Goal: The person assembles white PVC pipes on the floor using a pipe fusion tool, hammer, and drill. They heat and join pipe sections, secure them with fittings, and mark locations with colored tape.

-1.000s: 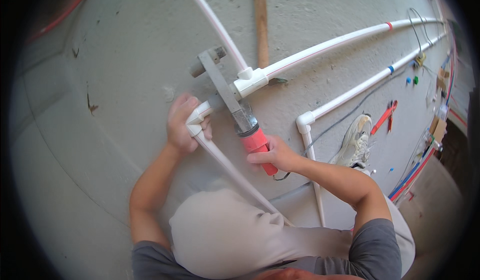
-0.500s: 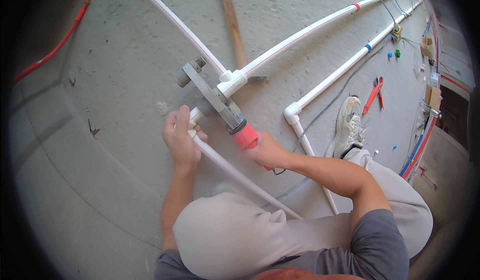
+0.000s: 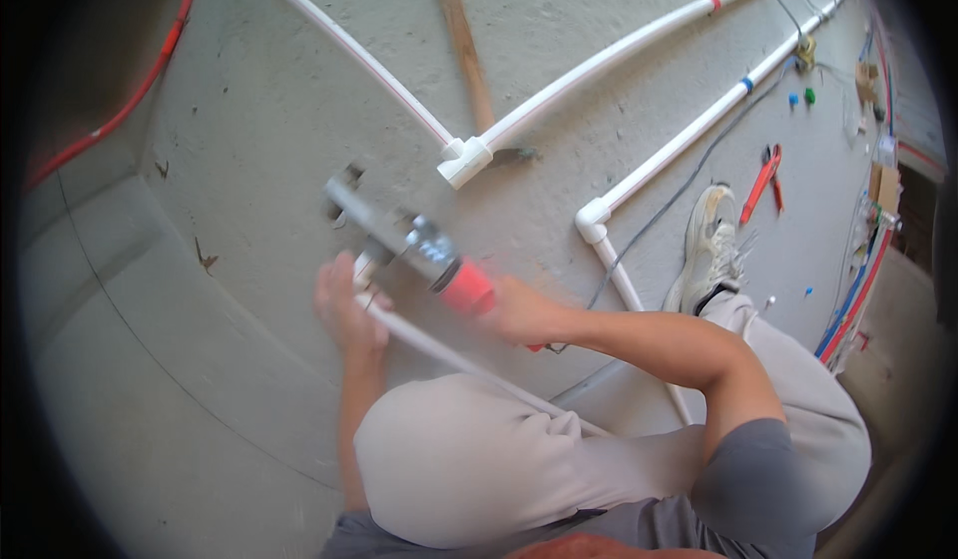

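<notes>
The pipe-fusion heating tool point(image 3: 384, 228) is left of the frame's centre, its flat metal body slanting from upper left down to a red handle point(image 3: 467, 286), all smeared by motion. The right hand point(image 3: 524, 311) wraps round that handle, while the left hand point(image 3: 345, 311) curls about a white elbow fitting point(image 3: 363, 268) that seems to meet the tool's near side; blur hides whether it is seated there or coming loose. A white pipe point(image 3: 449, 354) runs from the elbow fitting down to lower centre. Above the tool, a white tee fitting point(image 3: 465, 163) stands apart, one end facing lower left. The step in hand looks like parting heated joints from the tool; the next move seems to call for freeing the elbow fitting and pressing it, well aligned, to the tee fitting before the plastic cools. Farther out, a wooden tool handle point(image 3: 461, 50) lies at upper centre, and red-handled pliers point(image 3: 760, 188) lie at right, near a pale shoe point(image 3: 709, 245). Against the frame half a second ago, the tool is now clear of the tee fitting, and the left hand is slightly lower.
</notes>
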{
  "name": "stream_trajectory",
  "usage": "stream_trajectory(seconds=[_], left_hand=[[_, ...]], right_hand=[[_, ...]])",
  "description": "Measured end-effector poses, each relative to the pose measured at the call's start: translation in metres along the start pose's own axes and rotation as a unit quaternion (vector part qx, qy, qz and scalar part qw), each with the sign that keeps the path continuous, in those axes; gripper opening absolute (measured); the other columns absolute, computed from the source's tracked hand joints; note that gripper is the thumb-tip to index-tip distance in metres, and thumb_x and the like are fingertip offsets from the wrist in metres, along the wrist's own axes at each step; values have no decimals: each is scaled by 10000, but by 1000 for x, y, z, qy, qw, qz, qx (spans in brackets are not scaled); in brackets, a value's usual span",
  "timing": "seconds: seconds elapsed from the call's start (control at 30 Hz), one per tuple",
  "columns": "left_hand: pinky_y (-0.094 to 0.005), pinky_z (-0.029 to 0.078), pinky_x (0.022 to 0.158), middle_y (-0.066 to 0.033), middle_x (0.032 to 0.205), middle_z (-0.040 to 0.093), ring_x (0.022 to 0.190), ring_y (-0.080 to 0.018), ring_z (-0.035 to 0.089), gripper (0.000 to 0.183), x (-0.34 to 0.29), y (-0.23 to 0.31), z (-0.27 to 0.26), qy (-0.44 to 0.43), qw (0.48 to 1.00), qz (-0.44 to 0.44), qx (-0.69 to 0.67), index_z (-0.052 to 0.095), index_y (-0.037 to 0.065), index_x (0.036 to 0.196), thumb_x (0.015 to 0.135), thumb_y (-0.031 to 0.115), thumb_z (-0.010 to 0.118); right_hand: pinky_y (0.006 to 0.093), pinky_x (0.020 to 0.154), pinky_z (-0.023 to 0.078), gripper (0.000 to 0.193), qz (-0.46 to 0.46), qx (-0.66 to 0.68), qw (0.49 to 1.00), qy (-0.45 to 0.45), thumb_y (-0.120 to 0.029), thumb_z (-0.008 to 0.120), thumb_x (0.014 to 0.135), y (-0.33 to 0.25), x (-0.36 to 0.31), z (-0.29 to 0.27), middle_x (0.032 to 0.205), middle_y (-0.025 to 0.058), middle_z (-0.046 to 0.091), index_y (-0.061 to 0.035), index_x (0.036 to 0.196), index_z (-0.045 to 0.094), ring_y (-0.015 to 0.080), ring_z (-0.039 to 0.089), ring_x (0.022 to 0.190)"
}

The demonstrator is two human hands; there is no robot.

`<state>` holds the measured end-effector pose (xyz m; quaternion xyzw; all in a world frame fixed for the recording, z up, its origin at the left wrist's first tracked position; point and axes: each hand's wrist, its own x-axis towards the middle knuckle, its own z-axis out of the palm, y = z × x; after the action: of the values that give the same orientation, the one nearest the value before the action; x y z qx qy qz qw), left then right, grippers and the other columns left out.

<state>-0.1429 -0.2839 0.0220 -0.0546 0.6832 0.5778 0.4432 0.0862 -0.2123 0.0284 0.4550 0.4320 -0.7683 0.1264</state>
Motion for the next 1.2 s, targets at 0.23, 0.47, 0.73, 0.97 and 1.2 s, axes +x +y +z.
stream_trajectory(seconds=[0.23, 0.47, 0.73, 0.97, 1.2], left_hand=[[-304, 475, 404, -104, 797, 632, 509, -167, 586, 205, -28, 33, -37, 1, 997, 73, -31, 619, 41, 1036, 1075, 240, 649], [-274, 455, 385, -83, 776, 629, 492, -145, 556, 257, -34, 54, -43, 54, 991, 118, -15, 643, 43, 1138, 1095, 296, 625], [-284, 476, 377, -41, 784, 617, 489, -127, 556, 218, -1, 22, -2, -21, 998, 52, -31, 603, 119, 1058, 1087, 334, 629], [-315, 559, 519, -68, 842, 661, 638, -138, 643, 229, 22, -29, 39, -87, 993, 17, -74, 621, 53, 1090, 1064, 273, 681], [-321, 539, 672, -93, 851, 668, 707, -178, 669, 273, 33, -47, 44, -204, 975, 50, -71, 630, 3, 1112, 1001, 238, 710]], right_hand=[[314, 555, 483, 281, 81, 41, 995, -46, -212, 835, 815, -43, -35, 24, 785, 21, 651, -57, 992, 681, 113, 580, 601], [290, 551, 480, 198, 10, 175, 969, 172, -48, 798, 768, -70, -76, -13, 757, 28, 637, -74, 882, 639, 134, 596, 602], [297, 588, 476, 183, -329, 267, 860, 283, -48, 745, 901, -123, -71, -234, 724, -16, 561, -119, 943, 582, 105, 561, 594], [250, 593, 487, 173, -232, 172, 928, 237, -66, 750, 922, -189, 57, -370, 741, -38, 562, -77, 995, 594, 74, 557, 590], [279, 645, 562, 136, -237, 162, 945, 160, -107, 724, 965, -171, 91, -419, 792, -15, 595, -69, 1025, 609, 91, 597, 652]])
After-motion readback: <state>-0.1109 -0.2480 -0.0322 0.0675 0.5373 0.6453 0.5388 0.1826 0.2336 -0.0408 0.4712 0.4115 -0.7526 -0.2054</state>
